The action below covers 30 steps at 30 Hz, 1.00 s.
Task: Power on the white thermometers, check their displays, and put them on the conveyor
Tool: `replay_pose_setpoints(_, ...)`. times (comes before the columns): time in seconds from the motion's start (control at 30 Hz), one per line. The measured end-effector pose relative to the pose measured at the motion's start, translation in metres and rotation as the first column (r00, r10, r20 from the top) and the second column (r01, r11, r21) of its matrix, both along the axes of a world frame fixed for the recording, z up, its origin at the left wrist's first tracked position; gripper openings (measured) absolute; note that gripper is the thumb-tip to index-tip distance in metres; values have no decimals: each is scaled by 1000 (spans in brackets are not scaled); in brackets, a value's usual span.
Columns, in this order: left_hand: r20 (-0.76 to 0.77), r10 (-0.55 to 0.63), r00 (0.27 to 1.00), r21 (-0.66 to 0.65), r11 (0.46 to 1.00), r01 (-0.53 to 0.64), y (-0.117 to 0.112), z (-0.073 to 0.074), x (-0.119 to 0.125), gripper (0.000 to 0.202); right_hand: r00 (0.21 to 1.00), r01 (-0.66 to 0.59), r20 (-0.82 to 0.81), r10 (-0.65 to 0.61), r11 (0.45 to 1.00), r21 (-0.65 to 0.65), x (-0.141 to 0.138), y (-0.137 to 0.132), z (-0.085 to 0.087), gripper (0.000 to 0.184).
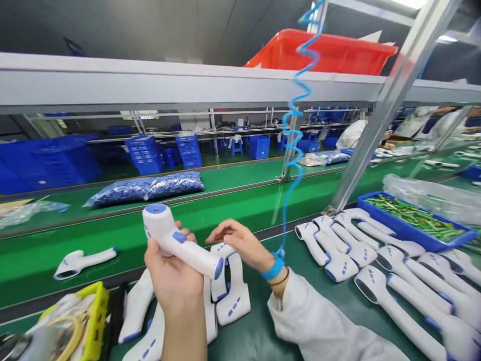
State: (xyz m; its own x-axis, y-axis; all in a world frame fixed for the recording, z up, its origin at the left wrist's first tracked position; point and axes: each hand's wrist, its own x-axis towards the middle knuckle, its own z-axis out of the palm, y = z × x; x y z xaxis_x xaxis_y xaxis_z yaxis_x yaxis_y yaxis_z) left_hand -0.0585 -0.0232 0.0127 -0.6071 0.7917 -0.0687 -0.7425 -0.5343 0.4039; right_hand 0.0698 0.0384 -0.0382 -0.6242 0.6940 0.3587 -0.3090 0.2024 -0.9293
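Observation:
In my left hand [176, 273] is a white gun-shaped infrared thermometer [171, 238] with a blue end cap and blue button. Its round head points up and its handle slants down to the right. To the right of it hovers my right hand [240, 243], fingers loosely stretched and apart, with nothing in them. A blue wrist strap [274, 269] circles that wrist. Below and between the hands, several more white thermometers [235, 303] lie on the dark green bench, some partly hidden behind my left hand and forearm.
A coiled blue cord [295, 135] hangs down to the strap. Many thermometers [387, 296] lie at right beside a blue tray [398, 228] of green parts. A yellow basket [99, 321] stands at lower left. One thermometer [80, 263] lies on the green conveyor [225, 208]. Co-workers sit beyond.

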Motion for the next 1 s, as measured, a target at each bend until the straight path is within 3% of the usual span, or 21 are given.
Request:
replay_pose_setpoints(0.03,108,10,994,-19,1000,-8,-2,5,-2,27,951,55,291,-108,982,182,7,16,-8,20)
replay_pose_setpoints(0.1,323,-39,946,-12,999,45,-5,11,-11,29,855,80,475,-210,957,278,17,45,-27,20)
replay_pose_setpoints(0.2,530,-302,792,168,953,251,-10,13,-25,30,762,72,597,-251,949,307,21,69,-58,28)
replay_pose_setpoints(0.27,574,-430,697,273,903,333,-11,12,-30,28,727,71,630,-272,943,326,19,74,-71,29)
replay_pose_setpoints(0.33,546,-460,700,291,888,356,-11,11,-29,28,731,73,621,-284,937,342,14,74,-74,28)
replay_pose_setpoints(0.4,435,-374,819,200,927,317,-9,10,-24,27,769,69,580,-269,937,343,11,70,-66,29)
replay_pose_setpoints(0.43,316,-267,910,127,963,239,-7,9,-20,26,796,67,549,-256,938,340,10,68,-59,30)
replay_pose_setpoints(0.47,143,-111,983,60,993,104,-6,7,-15,24,823,65,515,-242,939,337,9,65,-49,30)
replay_pose_setpoints(0.5,-74,87,993,21,996,-86,-5,5,-11,24,847,68,477,-234,938,340,10,61,-38,31)
replay_pose_setpoints(0.53,-304,286,909,33,956,-290,-5,1,-6,27,872,86,428,-239,934,345,12,58,-26,31)
replay_pose_setpoints(0.6,-642,514,569,165,817,-553,-5,-6,2,35,917,173,285,-278,923,344,18,50,-2,30)
replay_pose_setpoints(0.63,-726,536,431,220,775,-593,-5,-9,5,36,930,233,202,-308,917,325,23,46,9,30)
replay_pose_setpoints(0.67,-772,529,352,248,761,-600,-4,-12,8,33,931,296,123,-343,909,292,28,43,18,30)
replay_pose_setpoints(0.7,-796,509,328,254,773,-582,-4,-15,10,31,923,355,57,-380,901,251,34,40,27,31)
replay_pose_setpoints(0.83,-809,404,427,157,848,-505,1,-23,15,32,874,483,-33,-484,862,153,52,33,44,34)
replay_pose_setpoints(1.0,-775,270,571,6,908,-420,9,-23,18,44,870,491,-45,-491,856,163,58,30,47,34)
